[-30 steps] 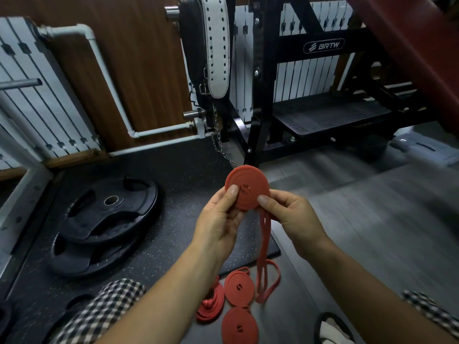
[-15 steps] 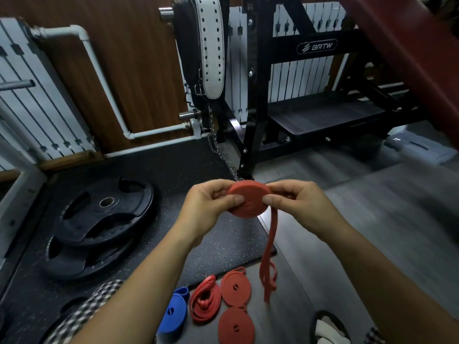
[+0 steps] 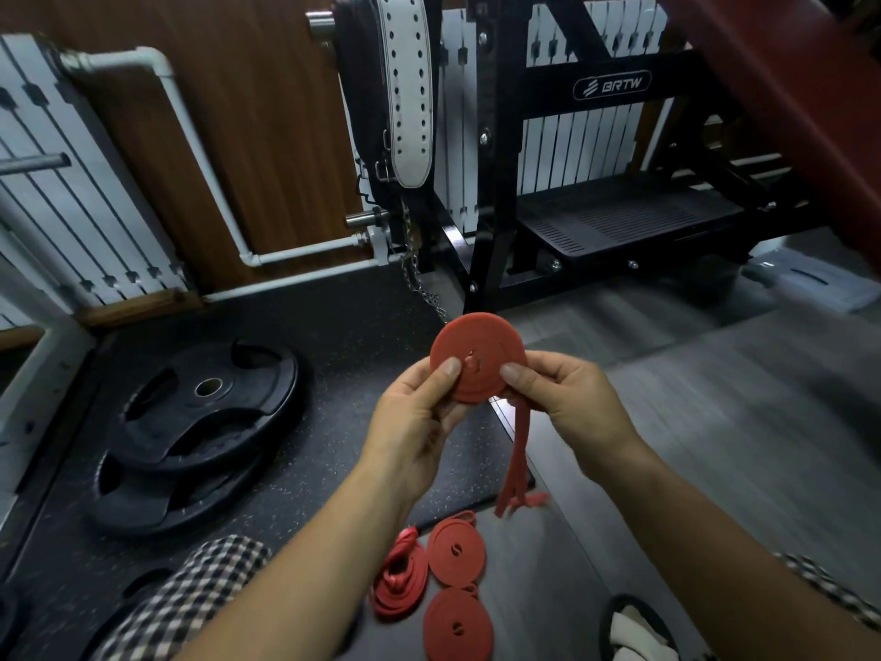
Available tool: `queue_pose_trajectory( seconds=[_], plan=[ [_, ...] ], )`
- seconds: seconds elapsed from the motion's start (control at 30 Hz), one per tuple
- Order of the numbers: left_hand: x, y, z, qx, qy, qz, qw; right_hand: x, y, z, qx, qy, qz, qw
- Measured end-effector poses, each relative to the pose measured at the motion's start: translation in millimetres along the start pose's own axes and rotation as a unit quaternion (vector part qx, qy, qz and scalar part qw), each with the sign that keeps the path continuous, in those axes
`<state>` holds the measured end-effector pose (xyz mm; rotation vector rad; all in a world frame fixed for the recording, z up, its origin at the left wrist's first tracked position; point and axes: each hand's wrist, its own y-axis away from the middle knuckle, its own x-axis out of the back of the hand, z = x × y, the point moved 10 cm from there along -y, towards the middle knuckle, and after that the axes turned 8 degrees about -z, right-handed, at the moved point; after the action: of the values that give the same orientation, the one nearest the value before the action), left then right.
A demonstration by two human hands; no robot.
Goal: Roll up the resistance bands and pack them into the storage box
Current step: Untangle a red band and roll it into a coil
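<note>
A red resistance band is wound into a flat coil (image 3: 479, 353) held up in front of me, its face turned toward me. My left hand (image 3: 419, 422) pinches the coil's left side with thumb on the face. My right hand (image 3: 562, 398) pinches the right side. The band's loose tail (image 3: 518, 458) hangs down from under the coil and ends above the floor. On the floor below lie two rolled red bands (image 3: 457, 548) (image 3: 457, 624) and a loosely bunched red band (image 3: 398, 584). No storage box is clearly in view.
Stacked black weight plates (image 3: 200, 422) lie on the speckled rubber mat at left. A black rack (image 3: 496, 183) with a hanging white belt (image 3: 405, 88) and chain stands behind. A grey plastic lid or bin (image 3: 810, 283) sits far right. A dark round object (image 3: 634, 632) is at bottom right.
The coil was tipped edge-on half a second ago and now faces me again, a little larger. The hanging tail has grown shorter and lifted off the floor.
</note>
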<state>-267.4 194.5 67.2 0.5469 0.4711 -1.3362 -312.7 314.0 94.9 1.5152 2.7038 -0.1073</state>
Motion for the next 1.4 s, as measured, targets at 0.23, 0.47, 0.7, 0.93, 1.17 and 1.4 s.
queue_pose_trajectory(
  seconds=[0.23, 0.47, 0.7, 0.93, 1.17, 1.4],
  plan=[
    [-6, -5, 30, -0.022, -0.361, -0.072, 0.93, -7, 0, -22, 0.014, 0.35, -0.063, 0.934],
    [-6, -2, 29, -0.06, -0.152, -0.048, 0.985, -9, -1, -19, 0.023, 0.108, -0.048, 0.993],
    [2, -1, 13, -0.042, 0.046, 0.004, 0.998, -13, -2, -4, 0.016, 0.054, -0.034, 0.998],
    [-2, -5, 39, -0.049, -0.339, -0.072, 0.937, -6, 1, -26, 0.018, 0.31, -0.062, 0.949],
    [-13, 0, 49, -0.1, -0.36, -0.063, 0.926, -8, 0, -28, 0.038, 0.295, -0.051, 0.954],
    [4, -2, 42, -0.091, -0.141, -0.012, 0.986, -5, -4, 3, -0.027, 0.057, -0.05, 0.997]
  ],
)
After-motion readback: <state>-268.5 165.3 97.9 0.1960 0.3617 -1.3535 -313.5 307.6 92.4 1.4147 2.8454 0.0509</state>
